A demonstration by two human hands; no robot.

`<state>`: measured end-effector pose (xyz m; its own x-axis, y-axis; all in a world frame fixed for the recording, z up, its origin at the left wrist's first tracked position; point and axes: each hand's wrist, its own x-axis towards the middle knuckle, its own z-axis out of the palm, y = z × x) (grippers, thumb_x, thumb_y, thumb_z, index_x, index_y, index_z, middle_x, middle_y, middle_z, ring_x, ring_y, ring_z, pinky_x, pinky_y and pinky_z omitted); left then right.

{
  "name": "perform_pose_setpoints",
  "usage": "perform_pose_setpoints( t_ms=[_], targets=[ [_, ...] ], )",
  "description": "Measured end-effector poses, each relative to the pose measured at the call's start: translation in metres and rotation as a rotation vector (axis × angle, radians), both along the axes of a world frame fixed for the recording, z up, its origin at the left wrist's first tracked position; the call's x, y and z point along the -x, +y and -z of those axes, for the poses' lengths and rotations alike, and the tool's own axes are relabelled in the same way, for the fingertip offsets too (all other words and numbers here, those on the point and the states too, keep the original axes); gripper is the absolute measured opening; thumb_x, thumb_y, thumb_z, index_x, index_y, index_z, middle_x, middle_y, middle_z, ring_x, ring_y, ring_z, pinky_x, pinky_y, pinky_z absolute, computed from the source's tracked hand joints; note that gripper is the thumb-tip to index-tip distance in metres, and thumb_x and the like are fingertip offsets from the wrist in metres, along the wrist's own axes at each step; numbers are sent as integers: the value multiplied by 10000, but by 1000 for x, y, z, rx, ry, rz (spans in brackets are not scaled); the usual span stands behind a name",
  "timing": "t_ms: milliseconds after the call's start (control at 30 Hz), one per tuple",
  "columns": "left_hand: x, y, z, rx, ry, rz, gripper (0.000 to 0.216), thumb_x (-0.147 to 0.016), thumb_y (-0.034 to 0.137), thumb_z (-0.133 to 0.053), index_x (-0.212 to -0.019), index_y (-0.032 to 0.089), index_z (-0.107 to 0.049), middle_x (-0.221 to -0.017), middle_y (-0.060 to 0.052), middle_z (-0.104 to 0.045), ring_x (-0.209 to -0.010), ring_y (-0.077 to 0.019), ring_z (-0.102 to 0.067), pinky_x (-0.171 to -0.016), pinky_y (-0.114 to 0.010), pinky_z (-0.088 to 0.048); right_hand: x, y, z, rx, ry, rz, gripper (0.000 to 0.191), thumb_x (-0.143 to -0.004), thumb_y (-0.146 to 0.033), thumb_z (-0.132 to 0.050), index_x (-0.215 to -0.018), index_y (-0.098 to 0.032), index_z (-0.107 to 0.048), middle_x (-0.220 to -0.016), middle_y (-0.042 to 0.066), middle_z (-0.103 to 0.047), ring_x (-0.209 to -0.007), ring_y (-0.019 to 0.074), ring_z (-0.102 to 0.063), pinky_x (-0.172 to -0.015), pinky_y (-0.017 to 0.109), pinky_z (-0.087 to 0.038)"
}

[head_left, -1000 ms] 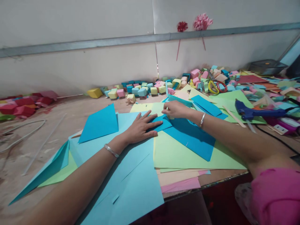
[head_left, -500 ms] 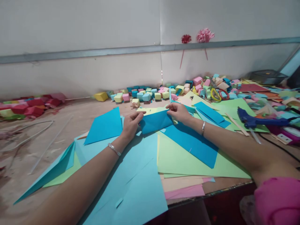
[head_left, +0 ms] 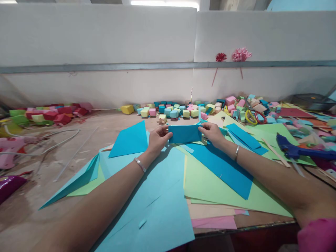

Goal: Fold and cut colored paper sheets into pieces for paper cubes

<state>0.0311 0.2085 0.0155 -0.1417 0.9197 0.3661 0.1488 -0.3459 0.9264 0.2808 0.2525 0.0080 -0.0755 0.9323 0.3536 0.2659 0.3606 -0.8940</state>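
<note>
A small rectangle of dark blue paper point(head_left: 185, 134) is held upright between both hands, its face toward me. My left hand point(head_left: 158, 140) pinches its left edge, thumb in front. At the opposite edge, the thumb and fingers of my right hand point(head_left: 212, 133) grip near the top corner. Beneath lie a large light blue sheet point(head_left: 162, 196) and light green sheets point(head_left: 207, 189). A longer dark blue strip point(head_left: 225, 168) rests on the green below my right wrist. Left of my left hand is another blue piece point(head_left: 131, 140).
Several small folded paper boxes point(head_left: 173, 113) line the wall, with red ones point(head_left: 63, 119) farther left. Yellow-handled scissors point(head_left: 251, 118) lie at the back right. A blue glue gun point(head_left: 296, 148) rests at right, and a pink one point(head_left: 9, 150) at left. Clear glue sticks lie about.
The blue paper has turned from a slant to level and now faces me squarely. Both hands still hold its ends. My view has tilted up and shifted left.
</note>
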Motion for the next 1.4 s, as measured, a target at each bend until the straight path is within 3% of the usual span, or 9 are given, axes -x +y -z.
perform_pose_setpoints(
  t_ms=[200,500,1000,1200,1400],
  targets=[
    [1,-1,0,-8,19,-11,330,-667,453,-742,-771,141,-714,-619,6,-611,-572,-107,-503,-525,-227,-405,1,-4,-2,-19,-16,2,284,-695,-452,-652,-704,-170,-622,-617,-13,-549,-579,123,-449,-549,269,-367],
    [3,3,2,-47,80,-100,286,-678,411,-750,-615,151,-650,-564,29,-555,-558,-97,-463,-536,-226,-358,5,-6,-3,-25,14,-7,283,-670,-444,-649,-732,-168,-645,-645,-6,-581,-600,130,-475,-577,272,-393],
    [2,3,5,-70,50,-118,265,-671,417,-733,-687,161,-666,-599,15,-578,-575,-111,-484,-521,-228,-375,6,-12,-7,-24,52,41,276,-671,-443,-657,-720,-172,-650,-655,7,-596,-611,140,-493,-574,273,-410],
    [-3,-2,0,-34,50,1,262,-667,409,-718,-679,155,-654,-571,7,-584,-524,-112,-516,-527,-250,-443,7,-12,-5,-66,12,116,250,-740,-419,-564,-764,-178,-629,-688,17,-610,-629,154,-516,-583,280,-432],
    [-5,-4,-1,-21,116,83,171,-661,323,-683,-712,166,-635,-556,22,-566,-480,-108,-510,-488,-244,-422,7,-13,-4,-166,-175,177,190,-754,-351,-539,-724,-184,-624,-671,10,-596,-665,170,-526,-645,292,-403]
  ],
)
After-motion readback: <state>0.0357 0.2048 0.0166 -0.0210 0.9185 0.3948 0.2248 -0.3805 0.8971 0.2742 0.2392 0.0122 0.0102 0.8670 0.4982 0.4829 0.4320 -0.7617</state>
